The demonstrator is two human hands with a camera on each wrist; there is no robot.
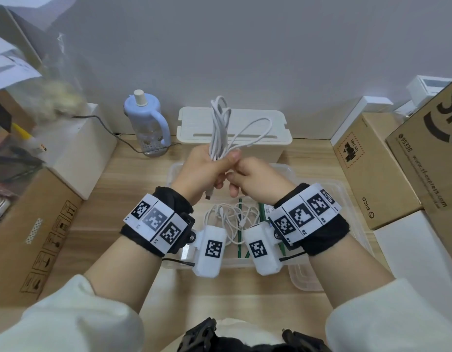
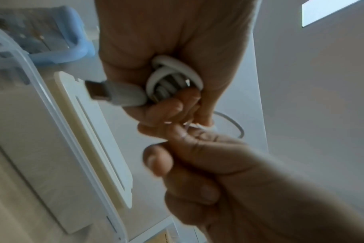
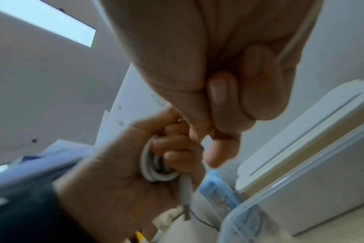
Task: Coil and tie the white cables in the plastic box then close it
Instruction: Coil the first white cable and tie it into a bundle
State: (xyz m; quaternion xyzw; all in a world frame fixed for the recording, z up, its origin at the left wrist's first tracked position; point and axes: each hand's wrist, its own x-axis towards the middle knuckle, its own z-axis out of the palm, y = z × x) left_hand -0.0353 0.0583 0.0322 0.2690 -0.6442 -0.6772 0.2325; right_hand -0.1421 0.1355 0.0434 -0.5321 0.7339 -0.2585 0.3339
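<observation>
The white cable bundle (image 1: 218, 128) has a smooth, satin plastic sheath; its connector (image 2: 112, 92) has a matt white plastic body and a dull metal tip. The storage box (image 1: 351, 199) is translucent plastic – smooth, slightly glossy. The cream lidded box (image 1: 233, 128) behind it is opaque matt plastic. The tabletop (image 1: 133, 168) shows a light wood-grain finish, matt. The cartons (image 1: 372, 163) are rough brown cardboard. The wristbands (image 1: 169, 199) are black cloth – fuzzy – carrying matt printed marker panels.
</observation>
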